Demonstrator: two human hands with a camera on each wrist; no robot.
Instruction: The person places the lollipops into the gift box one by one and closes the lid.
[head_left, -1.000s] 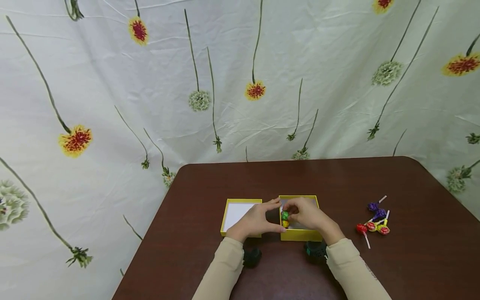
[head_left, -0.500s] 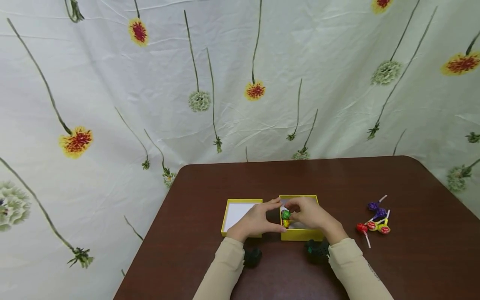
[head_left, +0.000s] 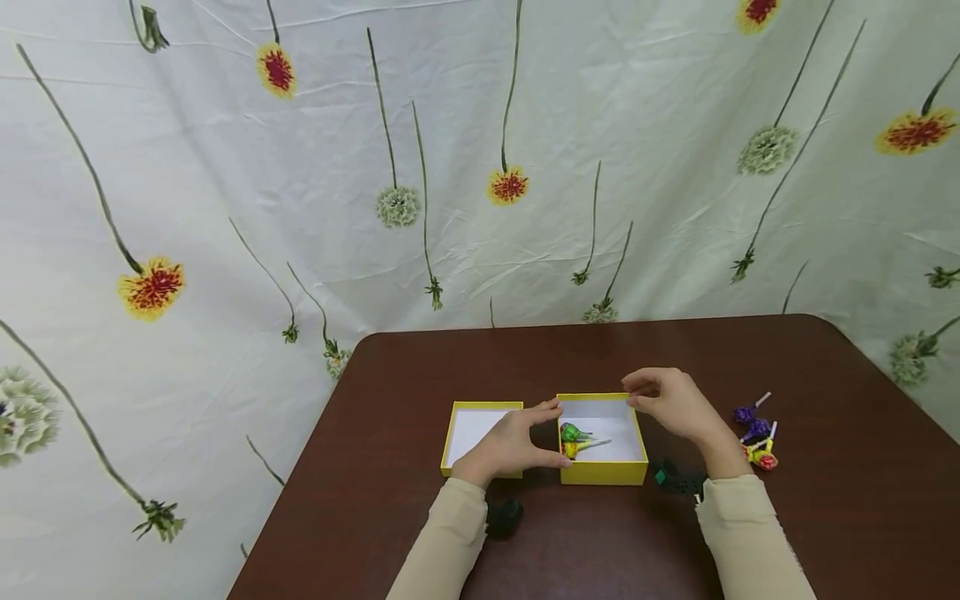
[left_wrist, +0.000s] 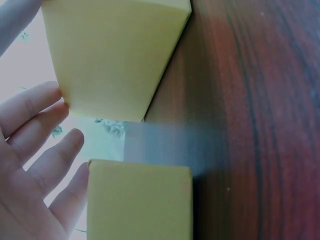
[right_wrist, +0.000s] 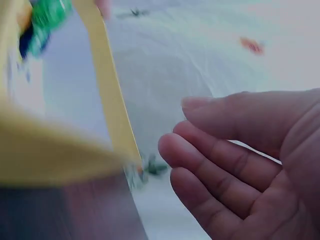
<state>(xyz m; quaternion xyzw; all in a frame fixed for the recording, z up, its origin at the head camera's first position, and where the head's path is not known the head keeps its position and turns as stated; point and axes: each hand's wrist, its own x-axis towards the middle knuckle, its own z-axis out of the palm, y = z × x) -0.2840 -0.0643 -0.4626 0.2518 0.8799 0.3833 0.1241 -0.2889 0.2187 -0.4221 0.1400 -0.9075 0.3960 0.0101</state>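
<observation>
A yellow box (head_left: 603, 473) with a white inside stands on the table. Inside it, by the left wall, lie a green lollipop (head_left: 572, 432) and a yellow lollipop (head_left: 572, 450), their sticks pointing right. My left hand (head_left: 510, 442) touches the box's left side, thumb near the front corner and fingers toward the back one; the left wrist view has these fingers (left_wrist: 32, 107) fairly straight against its edge. Over the far right corner of the box hovers my right hand (head_left: 678, 408), apart from it and holding nothing. Its fingers (right_wrist: 215, 165) are loosely bent in the right wrist view.
Left of the box lies a shallow yellow-rimmed lid (head_left: 476, 425), white side up, partly behind my left hand. Purple lollipops (head_left: 756, 429) and a yellow-and-red lollipop (head_left: 765, 458) lie at the right, some hidden by my right wrist. A flowered cloth (head_left: 450, 250) hangs behind the table.
My right hand has let go of the green lollipop, left it in the box, and moved right and up out of the box. The left hand has stayed at the box's left side.
</observation>
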